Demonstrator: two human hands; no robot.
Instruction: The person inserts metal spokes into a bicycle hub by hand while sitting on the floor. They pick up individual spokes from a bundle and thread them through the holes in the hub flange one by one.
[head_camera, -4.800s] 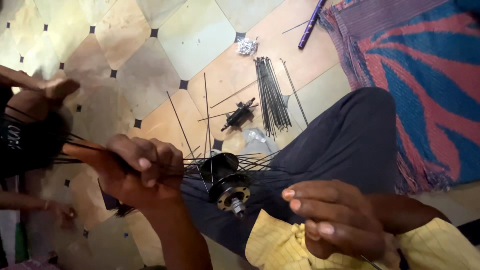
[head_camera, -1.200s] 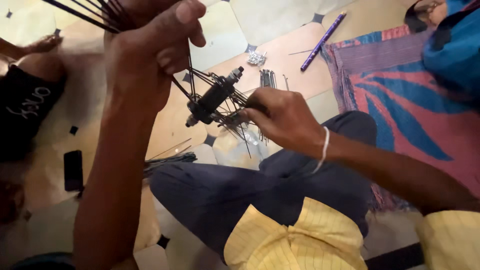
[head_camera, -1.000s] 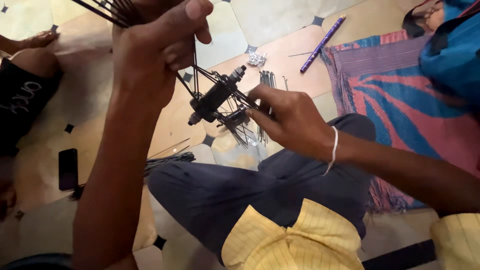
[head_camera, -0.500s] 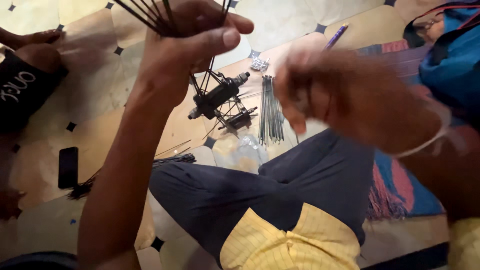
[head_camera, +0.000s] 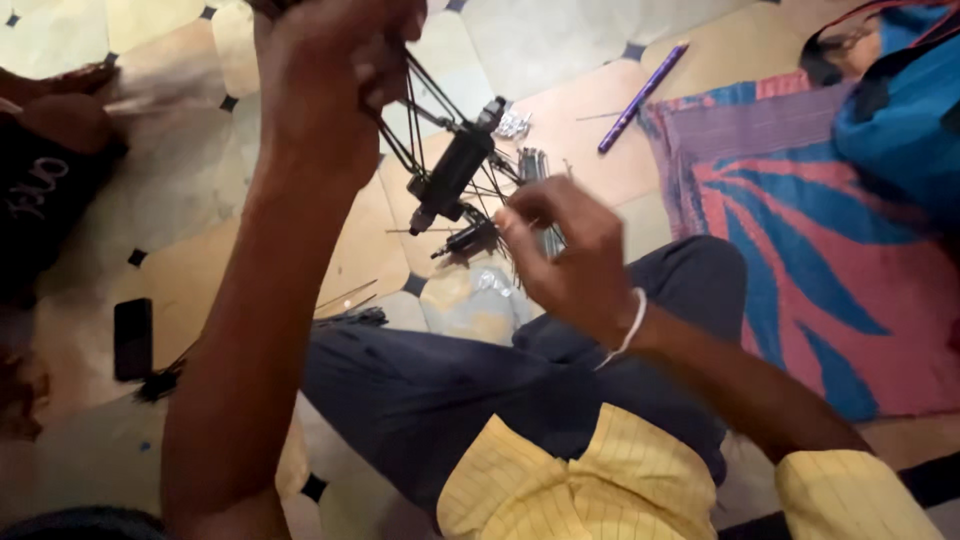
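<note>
My left hand (head_camera: 325, 75) is raised at the top of the view, closed around a bunch of thin black spokes that hang down to a black wheel hub (head_camera: 452, 168). The hub dangles tilted in the air above the floor. My right hand (head_camera: 565, 255), with a white band on its wrist, reaches in just right of and below the hub, fingertips pinched among the lower spokes. A second small black hub (head_camera: 462, 238) lies on the floor under it. A bundle of loose spokes (head_camera: 540, 200) lies behind my right hand, partly hidden.
I sit on a tiled floor (head_camera: 190, 210) with dark trousers over my knee (head_camera: 500, 370). A black phone (head_camera: 132, 338) lies at the left, a purple stick (head_camera: 640, 98) at the back, a red-and-blue mat (head_camera: 800, 240) to the right. Another person's limbs (head_camera: 60, 150) show at far left.
My right hand swung up blurred close to the camera, then dropped back to the lower spokes beside the hub. My left hand kept its hold on the spoke bunch throughout.
</note>
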